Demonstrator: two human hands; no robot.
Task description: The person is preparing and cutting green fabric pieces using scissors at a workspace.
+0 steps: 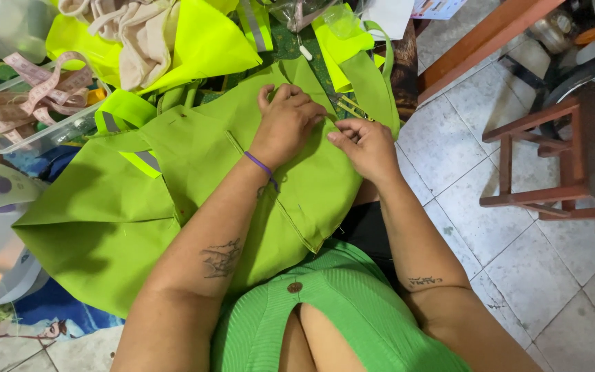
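A large piece of lime green fabric [173,186] lies across my lap and the cluttered surface in front of me. My left hand [286,124] rests on it with fingers curled, pressing the cloth near its upper edge; a purple band circles that wrist. My right hand [364,146] is just to the right, fingertips pinching the same fabric edge beside a green strap [373,83]. Both hands hold the fabric.
A clear plastic box [29,110] with pink measuring tapes stands at the left. Neon yellow reflective cloth [201,41] and beige cloth [132,34] pile up at the back. A wooden stool [552,158] stands on the tiled floor at right.
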